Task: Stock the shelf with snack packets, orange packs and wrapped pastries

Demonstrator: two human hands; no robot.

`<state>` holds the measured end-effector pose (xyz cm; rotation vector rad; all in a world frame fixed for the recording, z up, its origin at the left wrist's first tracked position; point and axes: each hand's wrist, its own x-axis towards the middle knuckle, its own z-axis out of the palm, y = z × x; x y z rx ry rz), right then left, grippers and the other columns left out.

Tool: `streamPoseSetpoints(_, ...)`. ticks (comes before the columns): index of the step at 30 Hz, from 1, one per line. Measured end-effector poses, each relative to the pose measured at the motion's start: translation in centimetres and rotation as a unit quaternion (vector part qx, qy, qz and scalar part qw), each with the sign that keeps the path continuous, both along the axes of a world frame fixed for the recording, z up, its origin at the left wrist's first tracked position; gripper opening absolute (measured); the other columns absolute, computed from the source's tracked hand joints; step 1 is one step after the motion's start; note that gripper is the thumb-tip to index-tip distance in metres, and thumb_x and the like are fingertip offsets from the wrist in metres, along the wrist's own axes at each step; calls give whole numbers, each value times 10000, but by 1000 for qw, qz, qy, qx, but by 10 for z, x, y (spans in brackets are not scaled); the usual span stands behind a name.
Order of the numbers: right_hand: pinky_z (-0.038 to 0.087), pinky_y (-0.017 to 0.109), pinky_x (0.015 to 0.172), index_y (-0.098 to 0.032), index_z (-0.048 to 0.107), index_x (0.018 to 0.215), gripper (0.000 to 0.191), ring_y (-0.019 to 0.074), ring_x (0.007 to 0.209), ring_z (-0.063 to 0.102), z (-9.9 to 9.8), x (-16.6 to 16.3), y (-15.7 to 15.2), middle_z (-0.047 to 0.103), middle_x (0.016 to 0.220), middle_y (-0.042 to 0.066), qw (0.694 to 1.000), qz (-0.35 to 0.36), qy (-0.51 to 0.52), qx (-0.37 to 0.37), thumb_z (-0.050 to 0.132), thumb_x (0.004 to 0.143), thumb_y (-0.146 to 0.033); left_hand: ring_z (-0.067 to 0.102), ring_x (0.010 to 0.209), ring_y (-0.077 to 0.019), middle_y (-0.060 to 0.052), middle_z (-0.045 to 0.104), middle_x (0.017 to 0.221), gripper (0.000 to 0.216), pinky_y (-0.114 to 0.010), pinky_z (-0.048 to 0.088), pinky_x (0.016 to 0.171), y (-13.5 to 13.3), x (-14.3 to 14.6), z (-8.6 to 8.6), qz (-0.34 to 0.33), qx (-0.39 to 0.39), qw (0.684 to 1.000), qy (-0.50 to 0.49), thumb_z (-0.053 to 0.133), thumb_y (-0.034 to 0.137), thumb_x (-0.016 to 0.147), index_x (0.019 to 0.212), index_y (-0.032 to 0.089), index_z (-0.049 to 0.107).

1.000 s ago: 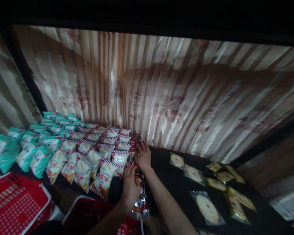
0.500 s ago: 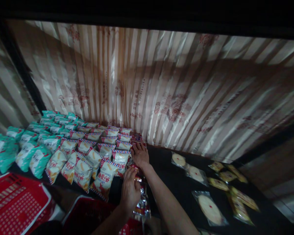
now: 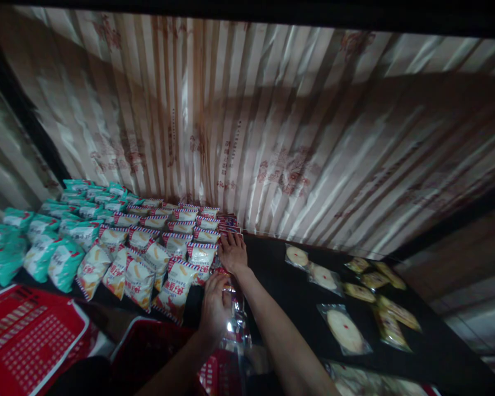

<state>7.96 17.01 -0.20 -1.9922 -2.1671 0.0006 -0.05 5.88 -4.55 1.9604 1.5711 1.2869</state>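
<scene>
My right hand [image 3: 232, 252] lies flat with fingers stretched out on dark red snack packets [image 3: 228, 224] at the back of a black shelf [image 3: 280, 286]. My left hand [image 3: 214, 308] is curled around a shiny silver and red packet [image 3: 236, 324] near the shelf's front edge. Rows of white snack bags with red and blue striped tops [image 3: 165, 258] stand just left of both hands.
Teal snack bags [image 3: 45, 242] fill the shelf's left end. Clear packets of round flat cakes [image 3: 342, 330] and yellow packets [image 3: 379, 297] lie to the right. Two red baskets [image 3: 20, 335] sit below the shelf front. A striped shiny sheet [image 3: 272, 137] forms the back wall.
My right hand slid slightly back and left along the dark red packets. My left hand stayed on the shiny packet. The view tilted up a little.
</scene>
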Motion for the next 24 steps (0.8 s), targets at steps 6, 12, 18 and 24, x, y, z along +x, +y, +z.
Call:
streamPoseSetpoints(6,156,402,1054,-244,398,1347,497,245,1345,218,6,-1,-3,329,1452,55,1000,3,-5,-28,296,905,-447,523,1120,-253,-129,633,1100,376,-468,442,971,-1,1,-1,9,-7,1000,6,382,81,745,1037,104,618)
streamPoseSetpoints(12,119,423,1071,-237,465,1302,468,238,1369,148,4,0,-2,342,1445,59,1000,4,27,12,295,916,-441,482,1177,-247,-107,615,1147,403,-458,409,1009,-4,0,10,4,-41,999,16,388,63,728,1054,134,614)
streamPoseSetpoints(18,149,412,1076,-202,476,1293,437,223,1368,147,14,2,-10,362,1433,72,996,1,71,57,331,913,-361,467,1200,-236,-112,600,1170,390,-441,407,1015,-12,-3,21,6,-48,999,20,384,62,747,1055,131,612)
streamPoseSetpoints(24,276,383,1051,-113,555,1184,399,211,1287,333,26,4,-57,481,1327,125,965,23,194,177,324,887,-247,522,1129,-199,-77,637,1088,352,-418,432,987,-38,-21,25,-14,10,1000,-17,353,59,751,935,171,631)
